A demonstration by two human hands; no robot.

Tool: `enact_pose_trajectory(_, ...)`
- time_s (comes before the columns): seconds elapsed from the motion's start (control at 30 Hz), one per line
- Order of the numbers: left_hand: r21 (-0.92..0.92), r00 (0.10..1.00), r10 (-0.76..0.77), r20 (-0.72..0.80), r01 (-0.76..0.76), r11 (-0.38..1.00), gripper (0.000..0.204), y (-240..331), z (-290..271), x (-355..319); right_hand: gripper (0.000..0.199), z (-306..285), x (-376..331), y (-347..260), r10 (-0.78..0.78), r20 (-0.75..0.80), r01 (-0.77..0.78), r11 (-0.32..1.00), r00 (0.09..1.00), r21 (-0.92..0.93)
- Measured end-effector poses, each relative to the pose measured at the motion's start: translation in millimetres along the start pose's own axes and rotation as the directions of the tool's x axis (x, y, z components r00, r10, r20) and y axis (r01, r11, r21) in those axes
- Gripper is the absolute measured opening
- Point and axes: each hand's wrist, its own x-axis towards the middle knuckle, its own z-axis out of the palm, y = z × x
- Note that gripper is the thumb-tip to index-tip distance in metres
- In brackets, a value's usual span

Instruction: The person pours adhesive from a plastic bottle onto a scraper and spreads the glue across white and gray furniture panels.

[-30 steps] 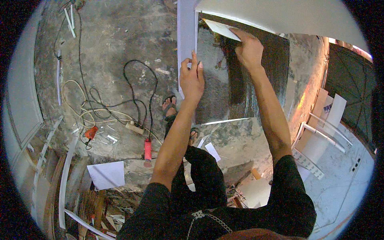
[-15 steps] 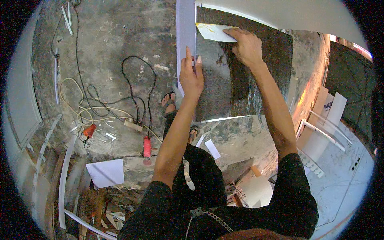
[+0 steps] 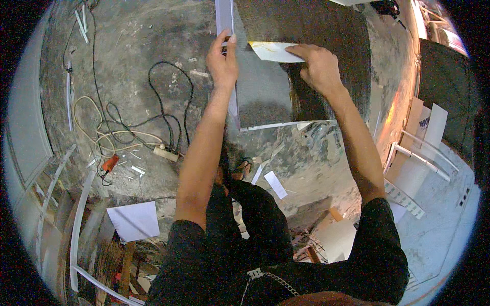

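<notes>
My right hand [image 3: 320, 69] grips a thin white scraper sheet [image 3: 275, 52] with yellow-brown smears along its edge. The scraper is held over a large panel [image 3: 263, 94] lying flat in front of me. Much of the panel carries a dark brown, streaked wet-looking coating [image 3: 306, 99]; a greyer patch lies near its left side. My left hand [image 3: 223, 66] is closed round a pale lilac-white edge strip [image 3: 224, 15] at the panel's left side, thumb and fingers on it. Its lower fingers are partly hidden.
Black and cream cables [image 3: 153, 135] loop across the concrete floor on the left, with an orange tool [image 3: 109, 163] and a socket block [image 3: 166, 154]. A white sheet [image 3: 133, 221] lies lower left. White offcuts [image 3: 275, 184] rest by my feet. Boards [image 3: 434, 127] lean at the right.
My left hand has moved up and left along the strip, its fingers now bent round it. The scraper has shifted slightly down the panel with my right hand. The view has shifted too.
</notes>
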Motion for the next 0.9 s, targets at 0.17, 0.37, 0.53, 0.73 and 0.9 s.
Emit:
enact_pose_trajectory(0.17,0.134,0.996,0.045,0.072,-0.055,0.990,0.033,9.1,-1.9,5.1,0.051,9.2,-49.7,-3.4,-0.035,-0.063,0.036,0.999,0.997,0.013)
enact_pose_trajectory(0.37,0.348,0.963,0.261,0.068,-0.268,0.898,0.033,1.9,-2.9,2.8,0.043,12.7,-108.4,-20.5,-0.051,-0.039,0.052,0.998,0.998,0.024)
enact_pose_trajectory(0.53,0.393,0.908,0.419,0.033,-0.397,0.830,0.033,-2.8,-3.5,3.3,0.056,23.3,-157.0,-27.0,-0.010,0.017,0.009,0.997,1.000,0.074)
enact_pose_trajectory(0.73,0.416,0.983,0.109,0.150,-0.163,0.895,0.044,16.1,0.5,-5.0,0.045,13.2,-210.4,-38.5,0.033,0.161,-0.037,0.999,0.986,0.019)
enact_pose_trajectory(0.9,0.498,0.937,0.302,0.177,-0.350,0.793,0.029,13.5,-3.8,-2.3,0.052,29.2,-276.7,-37.5,0.065,0.291,-0.178,0.907,0.955,0.381)
